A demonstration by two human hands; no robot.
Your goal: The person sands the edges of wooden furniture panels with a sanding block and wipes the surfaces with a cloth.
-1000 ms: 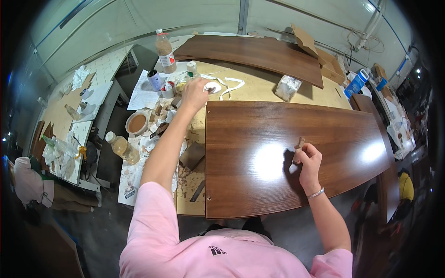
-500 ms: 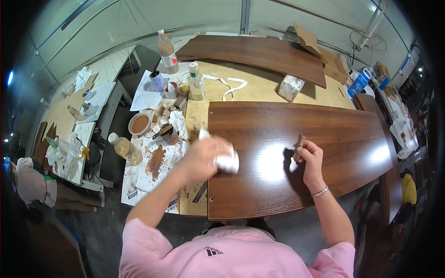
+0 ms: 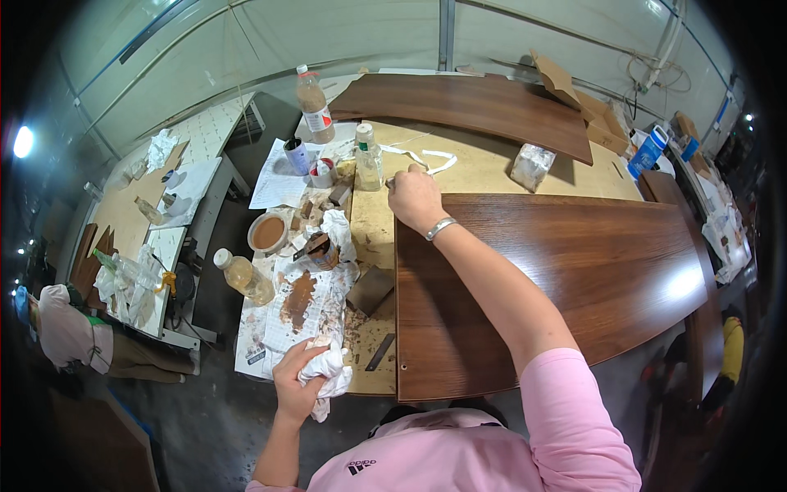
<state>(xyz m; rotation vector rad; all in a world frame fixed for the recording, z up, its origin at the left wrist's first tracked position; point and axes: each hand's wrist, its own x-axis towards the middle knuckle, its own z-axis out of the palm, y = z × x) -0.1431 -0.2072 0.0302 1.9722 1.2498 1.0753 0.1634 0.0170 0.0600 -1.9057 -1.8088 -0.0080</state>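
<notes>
My left hand [image 3: 295,382] grips a crumpled white cloth [image 3: 329,371] over the near edge of the paper-covered work area. My right hand [image 3: 416,198] reaches across the brown wood-grain panel [image 3: 525,287] to its far left corner. Its fingers are pinched together beside a clear bottle with a green-marked neck [image 3: 369,164]; what they hold is mostly hidden. The panel lies flat, its surface glossy under the light. Left of it, a dark square pad [image 3: 370,290] and a thin dark strip [image 3: 380,353] rest on the stained board.
Stained paper [image 3: 275,332] bears a tub of brown paste [image 3: 268,233], a capped bottle [image 3: 244,279] and an open can [image 3: 325,252]. A second brown panel [image 3: 459,102] lies at the back, near a white wrapped block [image 3: 533,166]. Another person [image 3: 74,336] is at far left.
My left hand has drawn the cloth off the panel, toward me and left. My right hand has swung from mid-panel, where it held a small brown piece, to the far left corner.
</notes>
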